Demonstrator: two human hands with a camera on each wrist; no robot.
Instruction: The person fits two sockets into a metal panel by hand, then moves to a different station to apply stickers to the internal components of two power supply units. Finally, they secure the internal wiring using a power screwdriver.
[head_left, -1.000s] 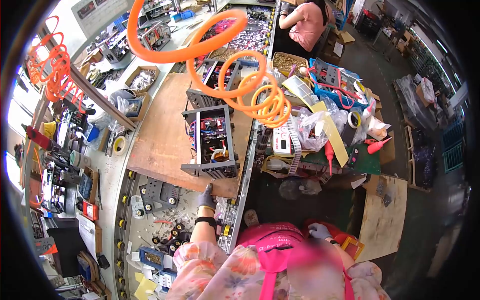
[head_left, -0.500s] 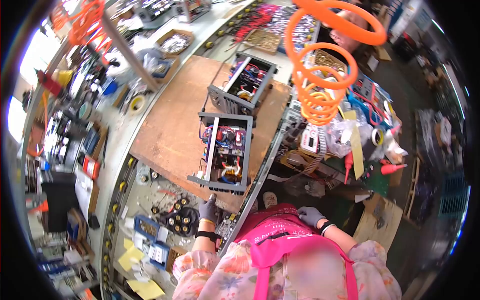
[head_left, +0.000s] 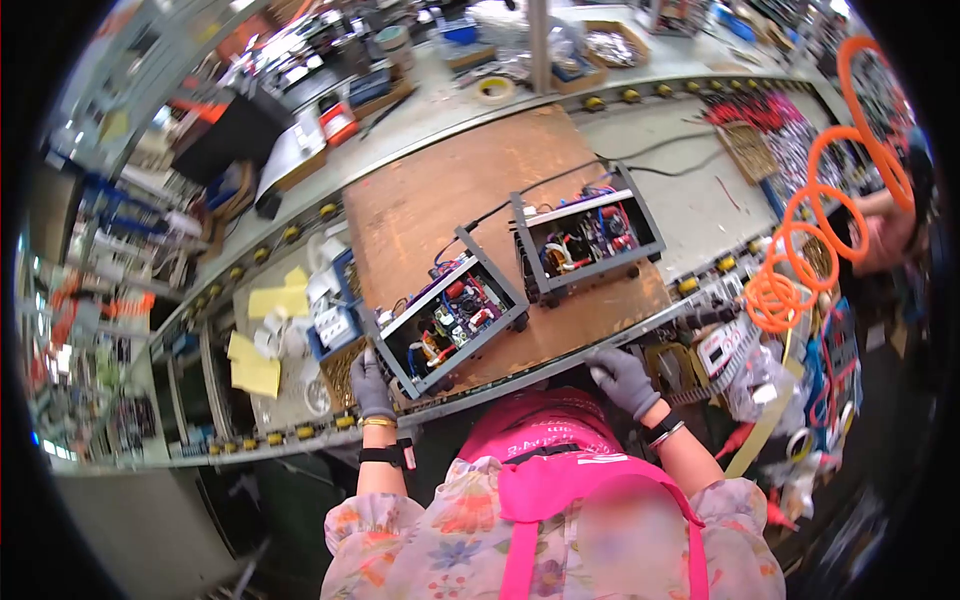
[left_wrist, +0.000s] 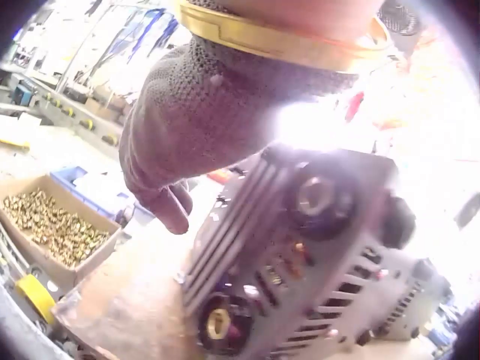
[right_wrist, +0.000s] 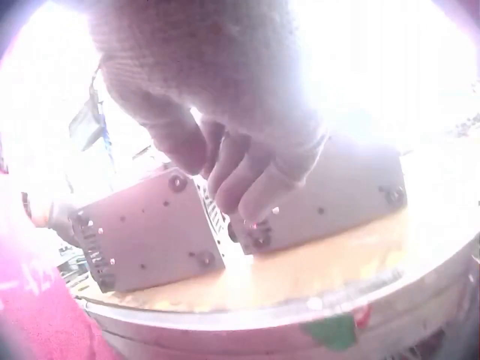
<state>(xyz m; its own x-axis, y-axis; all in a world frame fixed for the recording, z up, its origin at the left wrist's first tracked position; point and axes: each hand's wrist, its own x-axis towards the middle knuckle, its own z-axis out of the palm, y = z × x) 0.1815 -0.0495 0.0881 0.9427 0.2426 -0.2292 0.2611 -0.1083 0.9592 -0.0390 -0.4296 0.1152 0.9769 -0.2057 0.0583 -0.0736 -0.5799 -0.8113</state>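
Note:
Two open-topped grey metal cases with circuit boards and wires stand on a wooden board. My left hand [head_left: 372, 385], in a grey glove, is right beside the corner of the nearer case [head_left: 450, 318]. In the left wrist view its fingers [left_wrist: 171, 211] hang loosely bent next to that case's vented end panel [left_wrist: 262, 247], holding nothing. My right hand [head_left: 622, 382], also gloved, hovers by the bench's front edge, below the second case [head_left: 590, 240]. In the right wrist view its fingers [right_wrist: 244, 176] droop loosely with nothing in them, overlapping the cases behind.
The wooden board [head_left: 400, 215] lies across a roller conveyor. A box of brass fittings [left_wrist: 56, 225] sits at its left. A black cable [head_left: 650, 150] trails over the back. Orange coiled hose [head_left: 800, 250] hangs at right above a cluttered side table.
The head view has swung round, so the bench now runs across in front of me. My left hand has shifted to the board's left corner; my right hand has come up to the bench edge.

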